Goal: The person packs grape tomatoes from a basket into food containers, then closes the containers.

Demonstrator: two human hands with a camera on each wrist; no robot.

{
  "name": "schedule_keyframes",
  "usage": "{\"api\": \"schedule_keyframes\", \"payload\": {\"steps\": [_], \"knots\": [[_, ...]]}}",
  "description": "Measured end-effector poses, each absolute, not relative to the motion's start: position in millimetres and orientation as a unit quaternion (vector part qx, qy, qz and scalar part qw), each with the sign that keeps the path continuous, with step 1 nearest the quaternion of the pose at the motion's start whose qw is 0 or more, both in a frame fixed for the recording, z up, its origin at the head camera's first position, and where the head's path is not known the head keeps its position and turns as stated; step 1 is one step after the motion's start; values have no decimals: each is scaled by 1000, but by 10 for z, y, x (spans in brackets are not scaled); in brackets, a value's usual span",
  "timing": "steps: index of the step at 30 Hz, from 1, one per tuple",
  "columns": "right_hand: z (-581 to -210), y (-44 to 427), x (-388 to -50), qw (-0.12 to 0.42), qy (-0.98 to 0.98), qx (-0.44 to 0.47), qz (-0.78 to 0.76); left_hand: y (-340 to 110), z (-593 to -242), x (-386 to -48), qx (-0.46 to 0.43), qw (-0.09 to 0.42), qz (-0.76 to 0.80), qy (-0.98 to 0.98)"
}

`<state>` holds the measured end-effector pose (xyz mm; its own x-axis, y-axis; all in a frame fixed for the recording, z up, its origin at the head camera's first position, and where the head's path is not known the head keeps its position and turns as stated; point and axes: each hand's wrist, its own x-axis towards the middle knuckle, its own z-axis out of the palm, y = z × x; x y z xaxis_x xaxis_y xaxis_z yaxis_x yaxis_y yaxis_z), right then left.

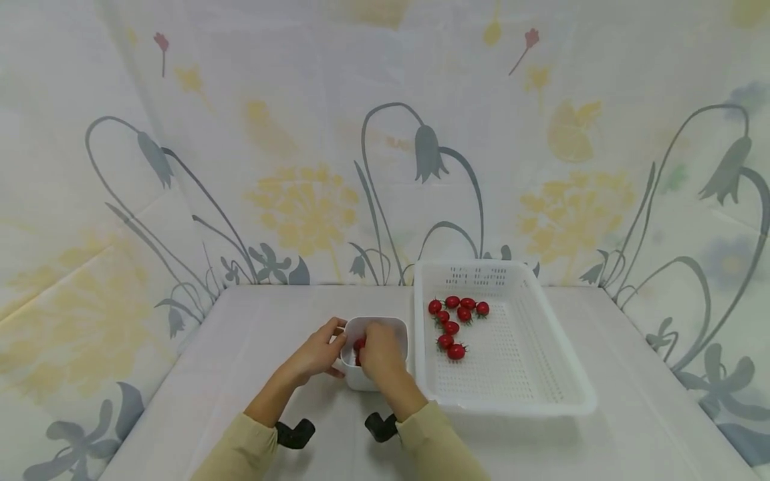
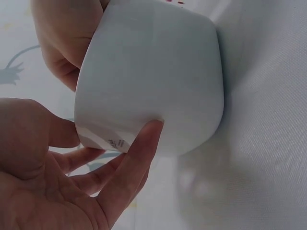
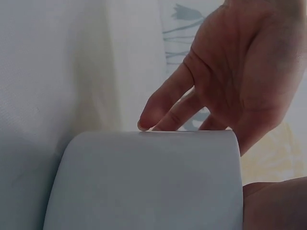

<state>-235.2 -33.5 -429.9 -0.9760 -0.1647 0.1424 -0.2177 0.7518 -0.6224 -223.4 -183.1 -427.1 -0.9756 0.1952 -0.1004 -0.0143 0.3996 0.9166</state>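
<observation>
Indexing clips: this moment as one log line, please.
left hand: holds white tub | right hand: inside white tub | cherry tomatoes: in white tub and white perforated basket

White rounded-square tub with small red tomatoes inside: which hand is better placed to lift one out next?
Probably the right hand: it reaches inside the tub, right by the tomatoes, while the left hand holds the tub's side.
</observation>
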Motion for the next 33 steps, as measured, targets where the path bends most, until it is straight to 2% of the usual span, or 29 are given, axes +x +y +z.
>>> {"api": "schedule_keyframes", "payload": {"steps": [9,17,24,29,33], "knots": [[-4120,-268,-2196,74,-935,159,309,-1850,-4256,-2261,58,96,538,835],[-3636,90,-2087,-8,-936,215,279,-1834,-4243,-2261,39,97,541,835],[-3306,416,-2253,-57,-932,241,264,-1814,-4236,-2257,31,97,543,834],[-3228,699,-2489,-56,-912,307,267,-1808,-4246,-2258,27,95,544,833],[-3303,952,-2709,-45,-900,338,273,-1790,-4274,-2256,31,100,540,835]]}}
